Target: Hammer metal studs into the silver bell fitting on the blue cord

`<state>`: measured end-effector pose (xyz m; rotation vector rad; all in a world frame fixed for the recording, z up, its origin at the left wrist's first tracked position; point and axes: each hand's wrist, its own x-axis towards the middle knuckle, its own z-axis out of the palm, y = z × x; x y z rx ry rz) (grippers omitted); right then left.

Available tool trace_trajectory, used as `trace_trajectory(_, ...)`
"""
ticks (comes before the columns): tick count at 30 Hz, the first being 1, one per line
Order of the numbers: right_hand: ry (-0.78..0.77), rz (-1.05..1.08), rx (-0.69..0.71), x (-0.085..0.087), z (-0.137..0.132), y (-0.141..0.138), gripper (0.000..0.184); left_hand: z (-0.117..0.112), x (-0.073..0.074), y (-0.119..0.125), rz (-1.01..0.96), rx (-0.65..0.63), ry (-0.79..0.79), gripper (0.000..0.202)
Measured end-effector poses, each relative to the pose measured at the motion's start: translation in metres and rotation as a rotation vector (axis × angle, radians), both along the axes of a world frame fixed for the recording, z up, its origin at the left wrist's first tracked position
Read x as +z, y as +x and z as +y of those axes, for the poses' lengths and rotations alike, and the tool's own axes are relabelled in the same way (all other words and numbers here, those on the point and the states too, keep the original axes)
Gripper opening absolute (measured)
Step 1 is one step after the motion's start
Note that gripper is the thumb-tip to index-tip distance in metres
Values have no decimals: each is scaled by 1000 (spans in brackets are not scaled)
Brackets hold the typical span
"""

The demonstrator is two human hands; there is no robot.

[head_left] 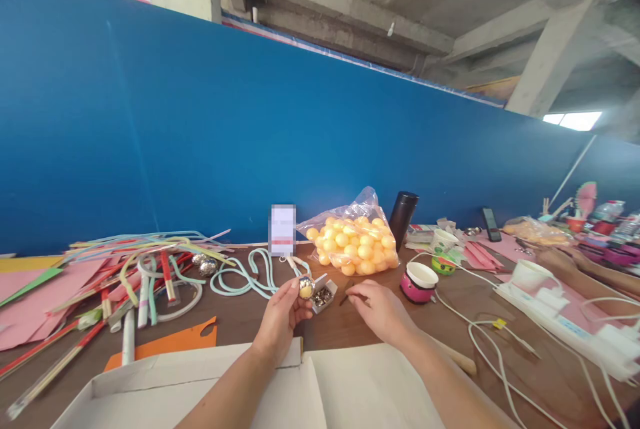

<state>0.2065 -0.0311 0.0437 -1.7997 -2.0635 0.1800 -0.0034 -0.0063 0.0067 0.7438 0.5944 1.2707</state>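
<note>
My left hand [281, 318] is closed around a small shiny metal ball [306, 288], held just above the brown table. Right beside it lies a small open box [323, 295] of little metal pieces. My right hand [381, 310] rests low over the table to the right of the box, its fingers pinched on a thin dark stick [347, 296]. A clear bag of orange balls [354, 242] stands just behind both hands. Two more metal balls [205, 264] lie to the left among coloured strips.
Pale green cord [249, 276] loops behind my left hand. Coloured strips and pink paper [45, 292] cover the left. A black flask [403, 217], a pink cup [419, 282], white cables and a power strip [565, 326] lie right. Another person's arm [590, 268] rests far right. An open cardboard box [210, 382] is nearest me.
</note>
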Motion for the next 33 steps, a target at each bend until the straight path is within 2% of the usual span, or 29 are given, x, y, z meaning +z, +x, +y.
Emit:
trace_trajectory(5, -45, -152, 35, 7, 15, -25, 23, 1, -3, 0, -14, -7, 17, 35)
trace_trajectory(13, -44, -220, 4, -2, 41, -44, 20, 3, -6, 1, -9, 7, 4, 38)
trace_trajectory(22, -64, -160, -31, -15, 45, -41, 14, 5, -8, 3, -12, -9, 4, 36)
trace_trajectory(27, -22, -114, -43, -24, 44, -47, 15, 3, -6, 2, -15, -6, 2, 34)
trace_trajectory(33, -17, 35, -44, -28, 43, -50, 14, 2, -2, 1, -6, 4, -17, 33)
